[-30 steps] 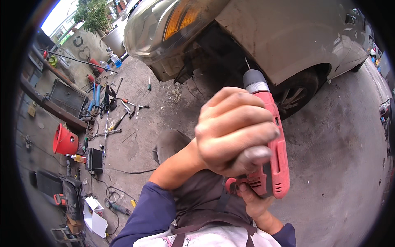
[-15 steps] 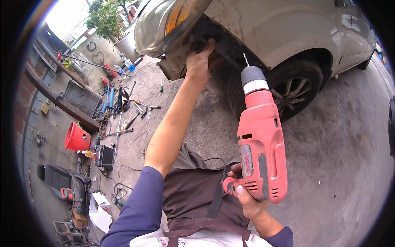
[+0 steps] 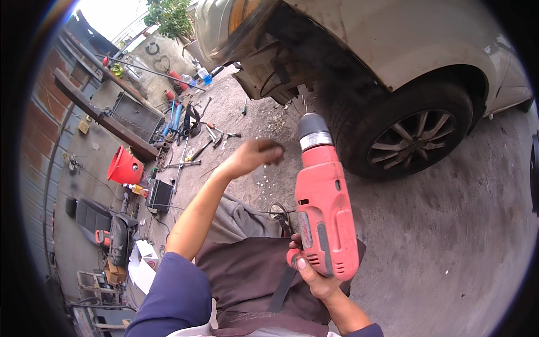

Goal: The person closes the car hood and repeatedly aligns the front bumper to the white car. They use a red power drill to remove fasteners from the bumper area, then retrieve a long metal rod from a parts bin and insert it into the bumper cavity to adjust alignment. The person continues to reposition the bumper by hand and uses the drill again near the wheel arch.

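The red drill (image 3: 323,191) is in front of the dark apron (image 3: 241,267), bit pointing away — the right hand (image 3: 318,283) clamped on its handle. Left of it, the blurred left hand (image 3: 251,158) is empty, loosely opened — beyond stands the car's front wheel (image 3: 415,137).

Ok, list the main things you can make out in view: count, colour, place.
drill: 1, red, in the right hand
drill bit: 1, silvery, in the drill's chuck
car: 1, pale, upper right
front wheel: 1, black and silver, under the car
bucket: 1, red, left
boxy unit: 1, black, near the bucket
seat: 1, dark grey, far left
carton: 1, white, lower left
hand tools: several, mixed, ground left of the car
plant: 1, green, top left
apron: 1, dark brown, worn
right hand: 1, bare, gripping the drill
left hand: 1, bare, blurred, left of the drill
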A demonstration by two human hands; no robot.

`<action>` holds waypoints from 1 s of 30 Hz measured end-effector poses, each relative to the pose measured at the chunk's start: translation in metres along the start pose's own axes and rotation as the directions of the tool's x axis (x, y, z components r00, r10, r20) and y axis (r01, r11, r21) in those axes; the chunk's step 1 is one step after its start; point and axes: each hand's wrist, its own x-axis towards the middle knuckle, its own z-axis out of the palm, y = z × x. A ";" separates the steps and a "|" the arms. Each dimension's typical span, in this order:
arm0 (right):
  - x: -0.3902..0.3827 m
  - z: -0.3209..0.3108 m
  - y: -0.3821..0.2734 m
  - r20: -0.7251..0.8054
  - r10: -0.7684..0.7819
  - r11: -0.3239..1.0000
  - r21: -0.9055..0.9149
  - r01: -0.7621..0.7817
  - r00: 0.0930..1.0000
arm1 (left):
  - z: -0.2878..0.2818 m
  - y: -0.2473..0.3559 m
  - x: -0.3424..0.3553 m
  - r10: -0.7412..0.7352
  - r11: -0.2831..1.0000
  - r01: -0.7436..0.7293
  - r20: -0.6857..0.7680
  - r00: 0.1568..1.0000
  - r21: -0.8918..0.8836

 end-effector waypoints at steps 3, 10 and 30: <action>0.021 0.003 0.017 -0.009 -0.015 1.000 0.018 0.015 1.000 | 0.005 -0.058 -0.065 -0.105 0.872 -0.005 0.197 0.975 0.489; 0.071 0.024 0.093 0.063 0.375 0.837 0.406 -0.368 0.925 | 0.031 -0.095 -0.266 -0.130 0.654 0.459 -0.508 0.852 0.601; 0.214 -0.078 0.422 0.243 0.712 0.558 0.374 -0.741 0.659 | 0.065 -0.166 -0.436 -0.450 0.831 0.446 -0.874 0.184 -0.333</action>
